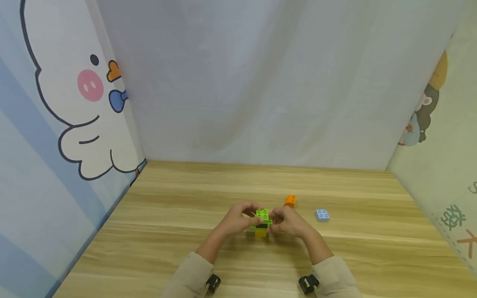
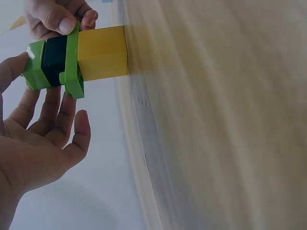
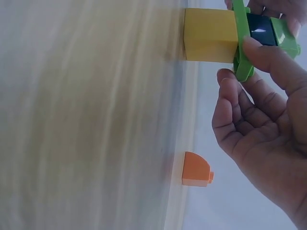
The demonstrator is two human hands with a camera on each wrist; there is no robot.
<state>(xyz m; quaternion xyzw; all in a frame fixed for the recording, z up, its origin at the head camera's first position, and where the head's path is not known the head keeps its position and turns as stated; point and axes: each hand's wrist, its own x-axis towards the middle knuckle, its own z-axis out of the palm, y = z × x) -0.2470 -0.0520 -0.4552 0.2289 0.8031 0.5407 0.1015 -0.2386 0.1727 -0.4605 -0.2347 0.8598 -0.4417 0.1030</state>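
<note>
Hands are meeting at the middle of the wooden table (image 1: 186, 231) in the head view: we are seeing the left hand (image 1: 238, 219) and the right hand (image 1: 288, 221) pinching a small block stack (image 1: 261, 223) between them, the left at its 9 o'clock, the right at its 3 o'clock. The stack is standing on the table, yellow at the bottom, green on top. An orange block (image 1: 290, 200) is lying just beyond the right hand at 1 o'clock, and a pale blue block (image 1: 322, 215) is sitting further out at 3 o'clock.

In the left wrist view, we are watching the left hand (image 2: 41, 143) touching the top green block (image 2: 34, 67) with its thumb, the other fingers relaxed and nearly straight below the stack (image 2: 76, 57); a dark block is sitting between the green pieces.

In the right wrist view, we are seeing the right hand (image 3: 261, 129) pressing its thumb on the green plate (image 3: 241, 48) above the yellow block (image 3: 209, 34), the fingers loosely curled. The orange block (image 3: 195, 169) is resting at 6 o'clock of the stack.
</note>
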